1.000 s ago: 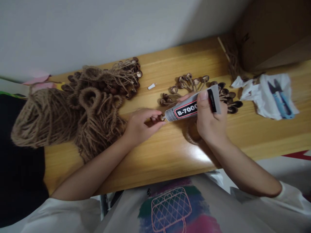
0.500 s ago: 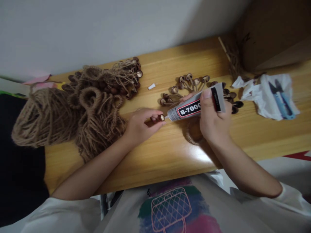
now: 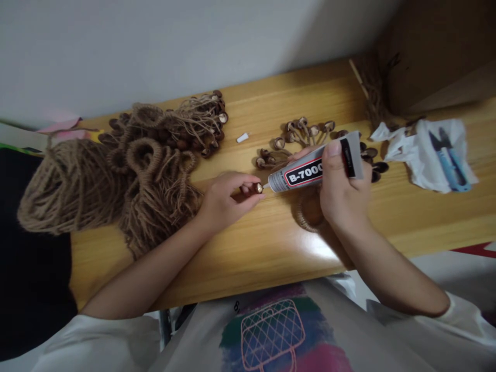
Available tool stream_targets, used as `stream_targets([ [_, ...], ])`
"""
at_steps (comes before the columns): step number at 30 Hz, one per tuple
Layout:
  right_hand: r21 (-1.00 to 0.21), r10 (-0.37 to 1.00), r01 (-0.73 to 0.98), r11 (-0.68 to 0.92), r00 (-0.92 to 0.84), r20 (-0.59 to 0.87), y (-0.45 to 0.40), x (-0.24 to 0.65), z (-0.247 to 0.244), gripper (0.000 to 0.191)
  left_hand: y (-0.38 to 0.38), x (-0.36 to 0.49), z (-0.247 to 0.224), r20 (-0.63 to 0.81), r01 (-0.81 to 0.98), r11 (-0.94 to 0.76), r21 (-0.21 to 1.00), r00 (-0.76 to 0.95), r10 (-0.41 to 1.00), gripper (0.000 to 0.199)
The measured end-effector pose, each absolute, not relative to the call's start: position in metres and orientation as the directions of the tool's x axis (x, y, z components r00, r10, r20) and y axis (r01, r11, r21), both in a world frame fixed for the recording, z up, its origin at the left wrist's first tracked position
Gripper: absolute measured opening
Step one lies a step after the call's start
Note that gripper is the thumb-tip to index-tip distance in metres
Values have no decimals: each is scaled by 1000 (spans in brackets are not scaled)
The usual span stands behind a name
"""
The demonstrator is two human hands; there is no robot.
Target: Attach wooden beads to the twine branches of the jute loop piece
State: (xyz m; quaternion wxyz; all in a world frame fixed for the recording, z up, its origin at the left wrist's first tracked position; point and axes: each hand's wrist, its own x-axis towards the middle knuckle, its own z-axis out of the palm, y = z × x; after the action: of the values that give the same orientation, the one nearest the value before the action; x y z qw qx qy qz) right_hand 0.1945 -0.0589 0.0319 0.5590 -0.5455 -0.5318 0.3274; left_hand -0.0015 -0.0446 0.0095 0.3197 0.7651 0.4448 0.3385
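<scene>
My left hand [image 3: 228, 200] pinches a small brown nutshell cup [image 3: 259, 188] between thumb and fingers, its pale hollow side facing right. Wrapped in my right hand [image 3: 341, 188] is a grey tube of B-7000 glue [image 3: 302, 173], tilted so that its thin nozzle points left at the shell. The nozzle tip is at the shell's opening; whether it touches I cannot tell. Below the tube, a twine-wrapped ring [image 3: 304, 214] lies partly hidden by my right hand. Beyond the tube, several shells on cords [image 3: 302, 132] spread over the table.
A ball of jute twine [image 3: 72, 188] and a heap of wrapped rings with cords and shells [image 3: 155, 170] lie at left. A small white cap [image 3: 243, 137] sits mid-table. Blue thread snips [image 3: 449, 160] rest on white plastic [image 3: 420, 155] at right, near a cardboard box [image 3: 437, 57].
The glue tube and my right hand have shifted very slightly to the right. My left hand keeps the shell in nearly the same place.
</scene>
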Motion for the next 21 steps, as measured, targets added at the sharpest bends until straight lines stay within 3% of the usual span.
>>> stream_targets([
  [10,-980,964,74,185,179,195,-58,195,29,34,-45,-1,12,253,460,-422,781,385,888,16],
  [21,-987,951,-15,159,269,149,-56,194,25,34,-45,-1,10,230,477,-402,782,379,897,17],
])
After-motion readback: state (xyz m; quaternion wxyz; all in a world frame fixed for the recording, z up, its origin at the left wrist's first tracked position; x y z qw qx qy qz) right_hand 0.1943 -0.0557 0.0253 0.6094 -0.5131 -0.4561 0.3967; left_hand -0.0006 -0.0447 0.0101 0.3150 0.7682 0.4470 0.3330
